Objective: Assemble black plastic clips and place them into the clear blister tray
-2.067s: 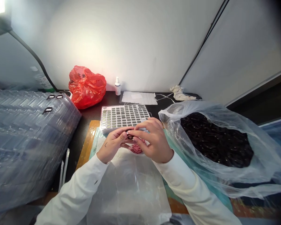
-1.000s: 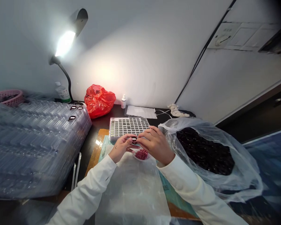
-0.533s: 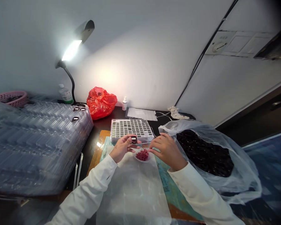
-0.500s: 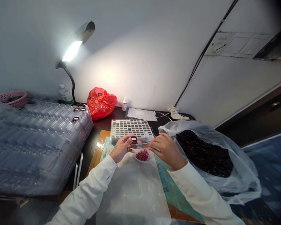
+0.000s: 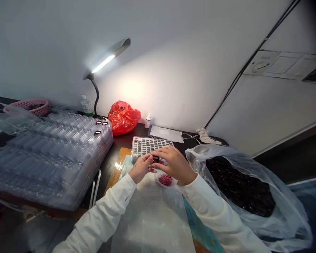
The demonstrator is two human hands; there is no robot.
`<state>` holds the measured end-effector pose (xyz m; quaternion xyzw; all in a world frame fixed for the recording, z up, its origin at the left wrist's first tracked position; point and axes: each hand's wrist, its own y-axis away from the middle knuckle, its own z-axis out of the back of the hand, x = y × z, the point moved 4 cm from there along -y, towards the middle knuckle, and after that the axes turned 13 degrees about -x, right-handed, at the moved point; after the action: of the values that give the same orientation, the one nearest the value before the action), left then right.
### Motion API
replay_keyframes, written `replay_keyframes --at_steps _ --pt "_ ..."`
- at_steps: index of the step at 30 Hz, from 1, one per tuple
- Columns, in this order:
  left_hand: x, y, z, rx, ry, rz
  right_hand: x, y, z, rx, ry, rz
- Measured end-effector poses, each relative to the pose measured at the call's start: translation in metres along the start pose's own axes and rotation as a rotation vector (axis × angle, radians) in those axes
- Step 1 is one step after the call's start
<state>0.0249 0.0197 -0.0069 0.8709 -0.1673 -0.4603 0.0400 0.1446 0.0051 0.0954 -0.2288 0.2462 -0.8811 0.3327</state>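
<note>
Between my two hands is a small black rectangular part with a pale window [image 5: 156,159]. My left hand [image 5: 140,169] pinches it from the left with thumb and fingers. My right hand [image 5: 175,164] reaches over from the right, its fingertips closed on the part's top and right side; whether they also hold something smaller is hidden. Just below the hands sits a small white dish of thin dark-pink pieces [image 5: 165,180]. Behind them lies a flat case with rows of small dark rectangles [image 5: 143,146], partly covered by my right hand.
Stacked clear plastic trays [image 5: 55,154] fill the left, with a few black parts [image 5: 97,133] on top. On the right is a clear bag [image 5: 287,196] of glossy black pieces. A red bag [image 5: 123,119], small bottle [image 5: 147,121], papers [image 5: 166,133] and lit lamp [image 5: 96,91] stand behind.
My right hand has moved left, from beside the part to closing its fingers on it. My left hand still holds the part. The whole view has shifted slightly.
</note>
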Motion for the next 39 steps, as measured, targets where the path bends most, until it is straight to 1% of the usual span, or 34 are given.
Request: replay_keyframes --at_steps 7,11,13,14,15,17,19,20,21,22,23,24,25,26,28,30,34,36,39 --pt "-0.013 0.009 0.006 -0.036 0.04 0.014 0.0 -0.013 0.0 0.046 -0.124 -0.011" --pt "-0.025 0.016 0.009 -0.057 0.077 -0.015 0.006 -0.024 -0.002 0.018 -0.176 -0.026" --pt "-0.032 0.019 0.012 -0.085 0.106 -0.017 0.012 -0.033 -0.003 0.002 -0.207 -0.043" --pt "-0.036 0.02 0.015 -0.124 0.133 -0.01 0.016 -0.038 -0.003 -0.004 -0.222 -0.047" --pt "-0.038 0.023 0.019 -0.189 0.171 -0.002 0.02 -0.045 -0.003 -0.011 -0.235 -0.048" --pt "-0.039 0.032 0.029 -0.381 0.263 -0.009 0.031 -0.062 -0.005 -0.028 -0.262 -0.04" --pt "-0.032 0.048 0.042 -0.572 0.338 -0.055 0.045 -0.082 -0.012 -0.034 -0.294 -0.015" --pt "-0.026 0.057 0.047 -0.627 0.352 -0.089 0.054 -0.093 -0.018 -0.026 -0.311 0.001" --pt "-0.018 0.068 0.051 -0.657 0.351 -0.116 0.063 -0.103 -0.026 -0.013 -0.324 0.019" --pt "-0.01 0.08 0.055 -0.669 0.337 -0.138 0.073 -0.113 -0.036 0.008 -0.33 0.033" --pt "-0.003 0.091 0.058 -0.632 0.251 -0.173 0.082 -0.122 -0.047 0.022 -0.333 0.03" --pt "0.006 0.103 0.061 -0.602 0.157 -0.18 0.091 -0.13 -0.059 0.038 -0.332 0.026" --pt "0.013 0.115 0.065 -0.605 0.084 -0.191 0.1 -0.137 -0.071 0.052 -0.33 0.021" --pt "0.019 0.125 0.067 -0.577 0.022 -0.197 0.107 -0.144 -0.082 0.064 -0.323 0.011" --pt "0.027 0.143 0.073 -0.533 -0.051 -0.187 0.12 -0.154 -0.102 0.069 -0.316 0.005" --pt "0.031 0.154 0.08 -0.525 -0.068 -0.153 0.128 -0.161 -0.118 0.06 -0.305 -0.002" --pt "0.029 0.162 0.093 -0.566 -0.084 -0.099 0.134 -0.166 -0.135 0.068 -0.261 -0.024" --pt "0.025 0.161 0.095 -0.544 -0.12 -0.118 0.135 -0.166 -0.138 0.089 -0.235 -0.04" --pt "0.015 0.16 0.091 -0.484 -0.146 -0.164 0.137 -0.166 -0.138 0.131 -0.199 -0.064"
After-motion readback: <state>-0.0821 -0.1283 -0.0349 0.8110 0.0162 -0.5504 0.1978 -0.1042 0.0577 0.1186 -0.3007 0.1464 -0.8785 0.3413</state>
